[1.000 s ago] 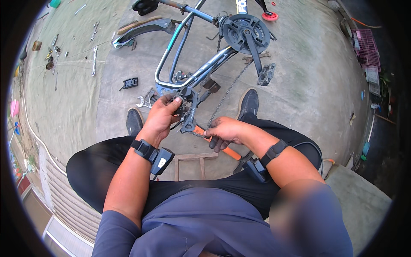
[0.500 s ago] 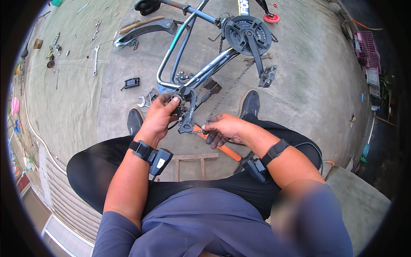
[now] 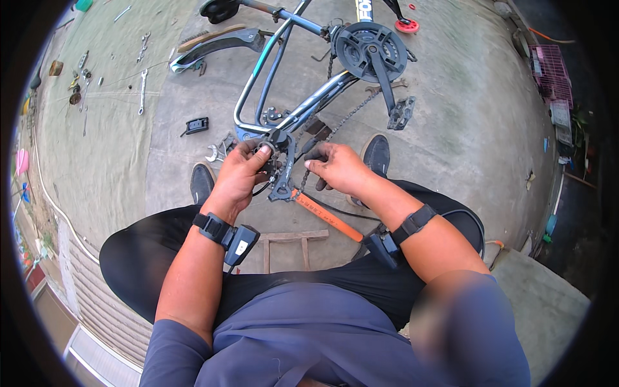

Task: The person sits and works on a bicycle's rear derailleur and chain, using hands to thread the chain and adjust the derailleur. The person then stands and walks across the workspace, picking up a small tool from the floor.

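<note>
My left hand (image 3: pixel 245 164) is closed around the black rear derailleur (image 3: pixel 281 169) at the rear end of a blue bicycle frame (image 3: pixel 250 90). Its thumb presses on the upper body of the mechanism. Just to the right, my right hand (image 3: pixel 334 166) pinches the bicycle chain (image 3: pixel 349 116) between thumb and fingers. From there the chain runs up toward the black chainring (image 3: pixel 368 53) and down to the lower end of the derailleur cage. A crank with a black pedal (image 3: pixel 402 113) hangs from the chainring.
An orange bar (image 3: pixel 329 217) lies below my hands, near a wooden frame (image 3: pixel 295 237). A black mudguard (image 3: pixel 225 49), a brush (image 3: pixel 209 37), a spanner (image 3: pixel 143 92) and a small black block (image 3: pixel 196 126) lie to the left. My shoes (image 3: pixel 376 158) flank the work.
My right hand has moved up and slightly right, lifting the chain it pinches, and more of the orange bar shows. My left hand stays on the derailleur.
</note>
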A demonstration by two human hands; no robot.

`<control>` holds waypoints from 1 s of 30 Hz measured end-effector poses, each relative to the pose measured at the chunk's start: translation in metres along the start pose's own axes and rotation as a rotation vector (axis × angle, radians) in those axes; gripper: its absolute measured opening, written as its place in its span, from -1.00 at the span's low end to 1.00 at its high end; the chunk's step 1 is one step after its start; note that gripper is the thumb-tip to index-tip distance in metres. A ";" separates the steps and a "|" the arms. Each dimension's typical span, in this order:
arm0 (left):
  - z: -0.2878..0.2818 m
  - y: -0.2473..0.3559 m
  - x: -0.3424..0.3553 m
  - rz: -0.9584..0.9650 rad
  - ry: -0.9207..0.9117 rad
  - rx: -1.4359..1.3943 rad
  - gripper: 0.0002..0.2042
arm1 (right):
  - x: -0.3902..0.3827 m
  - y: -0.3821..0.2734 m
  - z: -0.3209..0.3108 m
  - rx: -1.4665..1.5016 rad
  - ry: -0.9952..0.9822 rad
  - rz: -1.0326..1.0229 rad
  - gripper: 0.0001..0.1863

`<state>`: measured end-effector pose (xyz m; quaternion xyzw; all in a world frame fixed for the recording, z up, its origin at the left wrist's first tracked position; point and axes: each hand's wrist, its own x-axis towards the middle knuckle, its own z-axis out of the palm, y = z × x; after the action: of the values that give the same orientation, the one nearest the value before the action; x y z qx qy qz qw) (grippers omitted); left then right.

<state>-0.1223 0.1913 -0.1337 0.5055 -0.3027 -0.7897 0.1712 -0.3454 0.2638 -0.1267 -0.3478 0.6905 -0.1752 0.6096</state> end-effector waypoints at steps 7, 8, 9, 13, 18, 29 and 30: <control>0.008 -0.001 0.000 -0.035 -0.014 -0.061 -0.71 | 0.004 -0.001 0.007 0.529 -0.109 0.203 -0.79; 0.008 0.000 0.000 -0.045 -0.012 -0.077 -0.70 | 0.005 -0.003 0.007 0.561 -0.099 0.247 -0.79; 0.007 -0.001 0.000 -0.044 -0.015 -0.077 -0.70 | 0.006 -0.004 0.005 0.593 -0.089 0.291 -0.79; 0.012 -0.003 -0.002 -0.028 -0.015 -0.052 -0.71 | 0.006 -0.011 0.007 0.540 -0.105 0.347 -0.78; 0.014 -0.002 0.000 -0.009 -0.016 -0.074 -0.72 | 0.006 -0.009 0.009 0.558 -0.095 0.323 -0.79; 0.016 -0.001 -0.002 -0.020 -0.011 -0.069 -0.74 | 0.007 -0.008 0.007 0.533 -0.095 0.310 -0.81; 0.016 -0.001 -0.002 -0.020 -0.012 -0.066 -0.74 | 0.008 -0.007 0.008 0.548 -0.094 0.304 -0.81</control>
<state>-0.1354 0.1981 -0.1280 0.4978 -0.2725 -0.8039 0.1781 -0.3357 0.2554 -0.1292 -0.0710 0.6327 -0.2455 0.7310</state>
